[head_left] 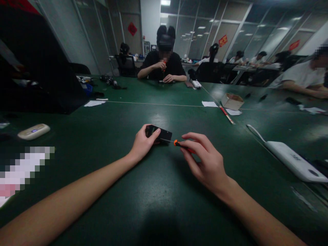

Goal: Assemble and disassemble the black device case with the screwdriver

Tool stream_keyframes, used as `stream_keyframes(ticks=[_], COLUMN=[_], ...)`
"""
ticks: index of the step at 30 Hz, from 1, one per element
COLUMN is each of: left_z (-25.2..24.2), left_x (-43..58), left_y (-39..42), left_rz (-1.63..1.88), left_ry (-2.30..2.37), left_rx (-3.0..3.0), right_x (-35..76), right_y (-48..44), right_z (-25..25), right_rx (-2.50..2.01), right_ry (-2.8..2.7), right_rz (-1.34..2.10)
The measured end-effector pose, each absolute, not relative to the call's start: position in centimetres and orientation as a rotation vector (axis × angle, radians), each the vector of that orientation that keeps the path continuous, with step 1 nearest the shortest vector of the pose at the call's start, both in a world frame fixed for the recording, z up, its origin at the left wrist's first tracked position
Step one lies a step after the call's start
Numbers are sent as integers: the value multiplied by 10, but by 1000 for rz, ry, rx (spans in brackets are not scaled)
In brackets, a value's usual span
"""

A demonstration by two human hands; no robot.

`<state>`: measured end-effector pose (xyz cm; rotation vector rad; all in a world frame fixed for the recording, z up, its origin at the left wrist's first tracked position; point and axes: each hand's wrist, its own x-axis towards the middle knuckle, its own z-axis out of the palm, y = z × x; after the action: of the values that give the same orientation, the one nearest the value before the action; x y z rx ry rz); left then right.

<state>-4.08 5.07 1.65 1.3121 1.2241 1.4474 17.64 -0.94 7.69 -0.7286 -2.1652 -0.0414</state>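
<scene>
Orange and black, the screwdriver (176,142) is pinched by the handle between the thumb and nearer fingers of the right hand (205,155), with the forefinger lifted free above it. The left hand (145,141) grips the black device (165,133) at its left end, thumb pressed on the upper face and the other fingers curled round, mostly hidden. The device sits just left of the right fingertips, and the thin shaft runs from them to its near edge; whether the tip is seated in anything is too dark to tell.

To do this well, I would brace the device firmly with the left thumb, keep the shaft in line with whatever it meets, and turn with light fingertip pressure so the tip does not skid across the glossy face.

Beyond the right fingers and further right, an open-topped cardboard box (229,103) stands on the green table (153,194), its near wall hiding the bottom. Well left of the left fingers, a pale rounded case (33,131) with a lit display looks closed, its contents unseen.
</scene>
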Motion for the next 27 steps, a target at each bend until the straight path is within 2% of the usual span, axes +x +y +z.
stream_keyframes(ticks=[14,22,27], left_z=[15,27,32], left_x=[-48,-71,-68], left_y=[57,66,59], left_rz=[1440,1211,1164], left_ry=[1326,1518,1377], left_rx=[1356,1876,2176], right_x=[185,219,224], right_y=[-3,19,19], right_z=[82,97,101], right_rx=[-739,-896,-889], right_ry=[-2161,-2160,-2219], right_rz=[19,-7,0])
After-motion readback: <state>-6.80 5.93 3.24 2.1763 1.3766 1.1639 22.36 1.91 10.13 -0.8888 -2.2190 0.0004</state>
